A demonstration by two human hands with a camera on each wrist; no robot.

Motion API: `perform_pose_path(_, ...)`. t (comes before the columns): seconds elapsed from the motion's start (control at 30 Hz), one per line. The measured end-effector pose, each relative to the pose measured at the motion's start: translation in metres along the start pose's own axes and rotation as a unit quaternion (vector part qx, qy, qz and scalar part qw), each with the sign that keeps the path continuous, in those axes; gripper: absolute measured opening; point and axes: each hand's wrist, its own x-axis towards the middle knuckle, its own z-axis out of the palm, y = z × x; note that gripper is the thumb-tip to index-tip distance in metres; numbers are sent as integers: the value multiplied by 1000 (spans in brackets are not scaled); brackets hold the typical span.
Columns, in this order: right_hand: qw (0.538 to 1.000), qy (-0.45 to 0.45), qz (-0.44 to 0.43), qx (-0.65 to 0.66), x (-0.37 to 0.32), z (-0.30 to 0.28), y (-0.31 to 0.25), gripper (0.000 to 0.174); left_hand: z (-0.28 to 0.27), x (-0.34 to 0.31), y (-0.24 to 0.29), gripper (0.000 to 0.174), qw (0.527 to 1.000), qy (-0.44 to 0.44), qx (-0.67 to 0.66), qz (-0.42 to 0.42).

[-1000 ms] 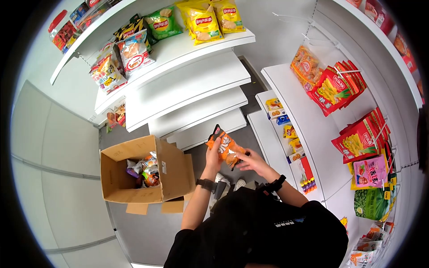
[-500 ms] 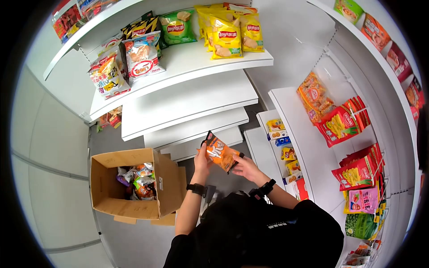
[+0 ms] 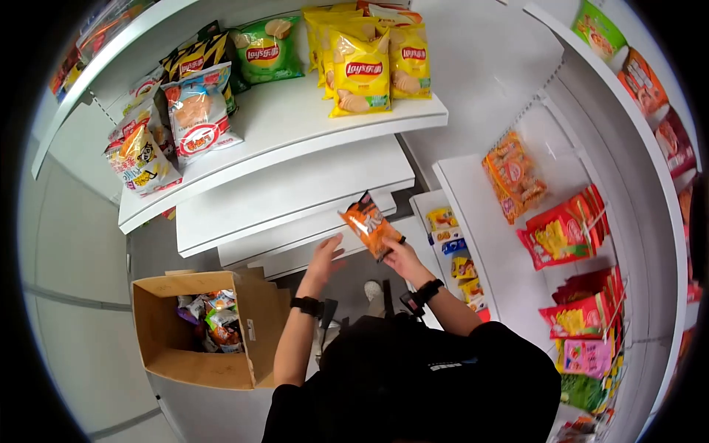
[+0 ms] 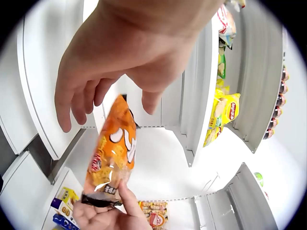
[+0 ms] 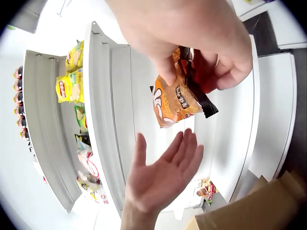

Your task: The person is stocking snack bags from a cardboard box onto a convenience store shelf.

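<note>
An orange snack bag (image 3: 369, 227) with black ends is held up in front of the body. My right hand (image 3: 405, 261) pinches its lower black end between thumb and fingers, as the right wrist view shows at the bag's edge (image 5: 175, 98). Just left of the bag, my left hand (image 3: 323, 260) is apart from it, fingers spread and holding nothing. In the left wrist view that hand (image 4: 120, 62) hangs with loose fingers above the bag (image 4: 112, 148).
An open cardboard box (image 3: 258, 332) with several snack bags stands on the floor at left. White shelves (image 3: 295, 184) rise ahead, with yellow chip bags (image 3: 362, 70) and a green one (image 3: 267, 52) on top. Red snack packs (image 3: 569, 229) hang at right.
My left hand has let go of the orange snack bag and moved left. The right hand alone now holds the bag. The head view has shifted.
</note>
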Motion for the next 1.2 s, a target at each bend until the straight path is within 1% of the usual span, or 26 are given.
perform_pose_path(0.03,999,-5,-29,23,16,-1,-16,38,1,2,6,73,1000,8,-2,7)
perform_pose_path(0.07,999,0,-36,32,38,-5,-34,35,1,3,13,74,1000,18,-2,13)
perform_pose_path(0.13,998,15,-38,53,91,-24,-60,27,3,1,18,68,998,34,-28,35)
perform_pose_path(0.2,997,46,-23,57,135,-30,-97,22,4,-1,23,64,997,44,-42,52)
perform_pose_path(0.23,996,66,-26,63,156,-30,-114,24,9,-5,29,60,994,69,-43,66)
perform_pose_path(0.33,993,98,-26,63,214,-30,-155,32,13,-12,29,57,986,112,-76,102)
perform_pose_path(0.37,992,114,-22,39,231,-30,-166,36,13,-14,27,47,983,123,-79,107)
perform_pose_path(0.4,992,123,-27,23,244,-28,-174,37,15,-15,25,46,981,135,-86,108)
perform_pose_path(0.47,992,124,-6,33,269,-21,-185,38,16,-20,17,45,975,163,-106,109)
perform_pose_path(0.5,994,107,2,32,280,-19,-190,37,15,-20,11,44,973,168,-112,111)
perform_pose_path(0.57,996,77,13,37,305,-21,-193,32,19,-23,8,48,965,193,-137,112)
perform_pose_path(0.6,991,108,40,61,312,-14,-197,25,20,-25,7,50,961,203,-148,112)
perform_pose_path(0.67,998,60,-12,32,316,-9,-195,23,22,-30,6,48,955,218,-161,121)
perform_pose_path(0.7,995,38,7,96,338,-21,-192,26,22,-32,6,47,952,223,-166,125)
perform_pose_path(0.73,999,12,-37,2,350,-28,-187,27,22,-33,6,47,950,231,-169,125)
perform_pose_path(0.77,992,-14,-81,-92,358,-34,-182,29,22,-34,5,46,948,239,-171,124)
perform_pose_path(0.8,974,-42,-126,-183,358,-33,-182,30,23,-35,4,46,946,246,-173,124)
perform_pose_path(0.83,999,-12,-37,-20,362,-28,-191,33,24,-35,4,46,946,248,-169,122)
perform_pose_path(0.87,1000,-22,-19,-6,363,-26,-194,32,24,-34,4,46,947,250,-164,120)
perform_pose_path(0.93,999,-36,19,26,339,-18,-205,32,26,-35,5,45,949,248,-151,120)
perform_pose_path(0.97,998,18,52,34,319,-6,-215,32,29,-35,6,43,951,245,-143,122)
perform_pose_path(1.0,998,-48,34,-16,313,-7,-213,33,31,-36,7,42,954,239,-133,124)
perform_pose_path(1.07,997,36,61,-1,304,-6,-217,46,30,-36,6,42,956,229,-133,127)
perform_pose_path(1.13,994,92,52,7,289,-6,-210,58,30,-35,8,44,959,216,-133,130)
perform_pose_path(1.2,995,73,61,17,278,-20,-196,76,30,-38,5,47,960,205,-137,129)
